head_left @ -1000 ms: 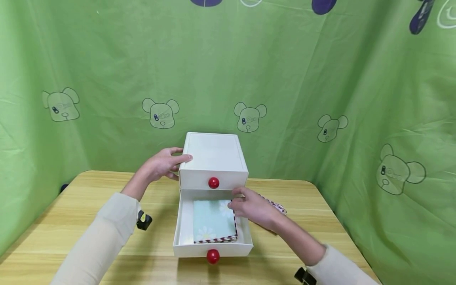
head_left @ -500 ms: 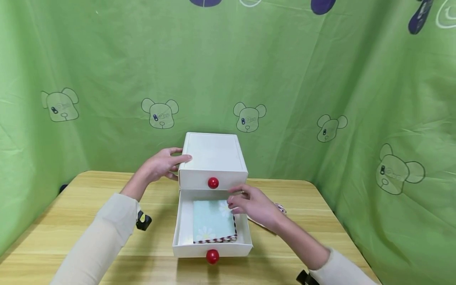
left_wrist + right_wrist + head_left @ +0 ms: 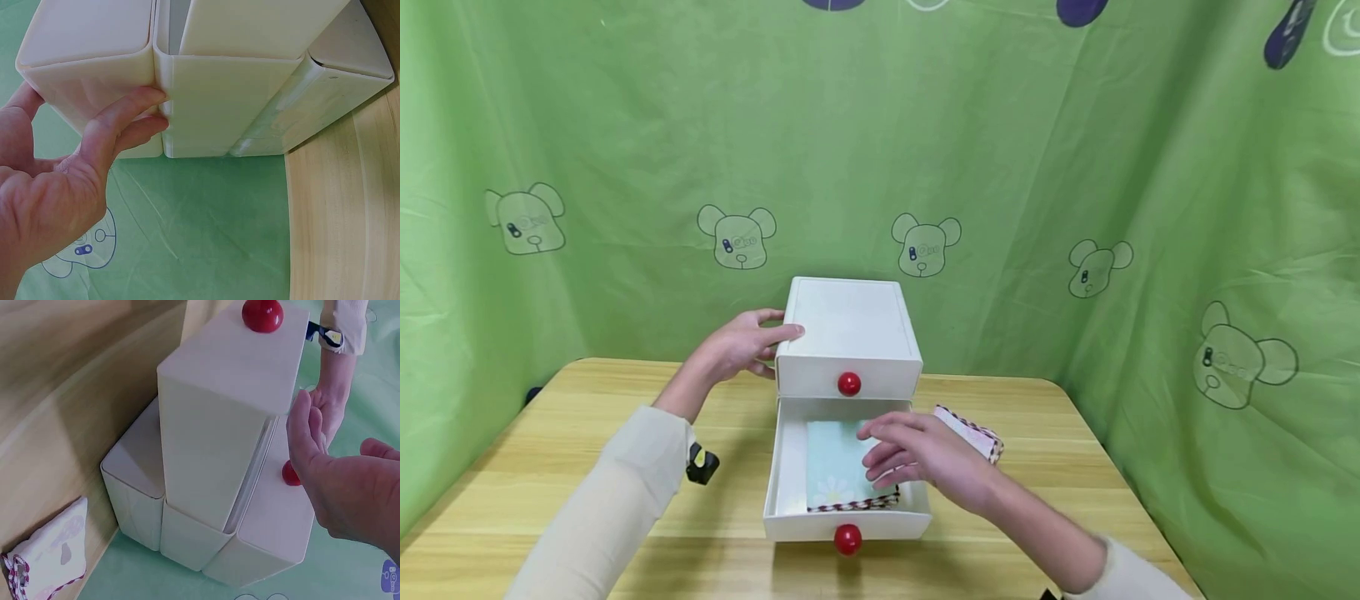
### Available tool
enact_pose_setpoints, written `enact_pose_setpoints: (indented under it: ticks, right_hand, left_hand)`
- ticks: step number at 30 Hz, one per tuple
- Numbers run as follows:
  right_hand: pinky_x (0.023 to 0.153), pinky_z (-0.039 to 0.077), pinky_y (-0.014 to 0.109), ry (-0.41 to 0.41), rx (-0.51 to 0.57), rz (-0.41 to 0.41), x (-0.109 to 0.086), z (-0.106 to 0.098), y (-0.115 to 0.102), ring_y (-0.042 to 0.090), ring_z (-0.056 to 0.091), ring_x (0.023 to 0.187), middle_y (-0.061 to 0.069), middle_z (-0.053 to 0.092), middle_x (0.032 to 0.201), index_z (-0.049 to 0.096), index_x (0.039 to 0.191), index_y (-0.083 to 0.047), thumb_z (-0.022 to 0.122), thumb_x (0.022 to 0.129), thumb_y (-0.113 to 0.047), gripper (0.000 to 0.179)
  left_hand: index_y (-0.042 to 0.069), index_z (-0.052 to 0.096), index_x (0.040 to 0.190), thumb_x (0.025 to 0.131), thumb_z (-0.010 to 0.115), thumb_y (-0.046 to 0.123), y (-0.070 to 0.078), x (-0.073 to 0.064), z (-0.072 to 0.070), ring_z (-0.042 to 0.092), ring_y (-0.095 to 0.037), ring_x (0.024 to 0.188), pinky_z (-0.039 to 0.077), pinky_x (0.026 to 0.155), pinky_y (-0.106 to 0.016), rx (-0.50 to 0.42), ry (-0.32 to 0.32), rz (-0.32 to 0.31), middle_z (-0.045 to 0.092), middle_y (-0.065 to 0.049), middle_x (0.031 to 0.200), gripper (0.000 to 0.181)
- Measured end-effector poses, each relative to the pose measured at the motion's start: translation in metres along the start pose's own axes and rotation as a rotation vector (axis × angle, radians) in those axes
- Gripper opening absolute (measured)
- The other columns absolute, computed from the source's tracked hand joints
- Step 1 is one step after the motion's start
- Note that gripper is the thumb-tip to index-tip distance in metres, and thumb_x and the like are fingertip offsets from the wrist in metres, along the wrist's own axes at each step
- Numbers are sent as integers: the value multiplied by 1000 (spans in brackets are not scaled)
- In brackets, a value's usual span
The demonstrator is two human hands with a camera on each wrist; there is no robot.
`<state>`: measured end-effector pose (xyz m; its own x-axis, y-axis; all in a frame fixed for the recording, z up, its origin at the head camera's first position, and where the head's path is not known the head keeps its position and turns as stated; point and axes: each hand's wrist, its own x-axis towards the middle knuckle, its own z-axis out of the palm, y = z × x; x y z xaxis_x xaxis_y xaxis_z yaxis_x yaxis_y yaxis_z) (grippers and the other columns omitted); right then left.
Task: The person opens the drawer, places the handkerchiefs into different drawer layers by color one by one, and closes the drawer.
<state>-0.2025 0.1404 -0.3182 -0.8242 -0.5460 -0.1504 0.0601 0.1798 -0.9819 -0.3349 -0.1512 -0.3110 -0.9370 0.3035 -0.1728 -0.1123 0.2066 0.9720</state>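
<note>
A white drawer cabinet (image 3: 853,317) with round red knobs stands on the table. Its middle drawer (image 3: 801,527) is pulled far out, and a folded light blue towel (image 3: 833,457) with daisies and a braided dark red and white edge lies inside. My left hand (image 3: 741,346) grips the cabinet's upper left edge, thumb on the top and fingers against the side wall (image 3: 219,112). Over the right part of the drawer is my right hand (image 3: 936,458), its fingers loosely spread and holding nothing. It covers part of the towel in the head view.
Right of the cabinet a second folded towel (image 3: 966,432), pale pinkish with the same braided edge, lies on the wooden table (image 3: 1045,467). The cabinet's top drawer, with its red knob (image 3: 848,384), is closed. Green curtain (image 3: 842,150) hangs behind and at both sides.
My right hand has come down and forward from beside the cabinet's front, its fingers spreading over the drawer. More of the pinkish towel shows behind it. My left hand stays put.
</note>
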Motion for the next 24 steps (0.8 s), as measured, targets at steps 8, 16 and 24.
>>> enact_pose_setpoints:
  ticks: [8, 16, 24]
  right_hand:
    - [83, 58, 44, -76, 30, 49, -10, 8, 3, 40, 64, 95, 26, 63, 103, 57, 118, 6, 53, 96, -33, 45]
    - [80, 59, 42, -99, 6, 42, -18, 12, 0, 37, 66, 91, 24, 64, 99, 60, 112, 6, 52, 96, -33, 43]
    - [78, 59, 47, -286, 22, 95, -24, 14, 6, 27, 69, 77, 19, 69, 90, 62, 103, 12, 47, 98, -33, 49]
  left_hand:
    - [10, 11, 153, 88, 68, 37, -3, 3, -2, 60, -35, 108, 58, 80, -44, -5, -2, 2, 52, -23, 130, 90]
    - [10, 10, 153, 88, 67, 36, -2, 2, -1, 60, -36, 108, 58, 80, -44, -4, -2, 2, 52, -24, 130, 91]
    - [11, 10, 153, 88, 68, 36, -1, 1, 0, 60, -36, 109, 58, 80, -43, 0, -1, 0, 52, -23, 131, 91]
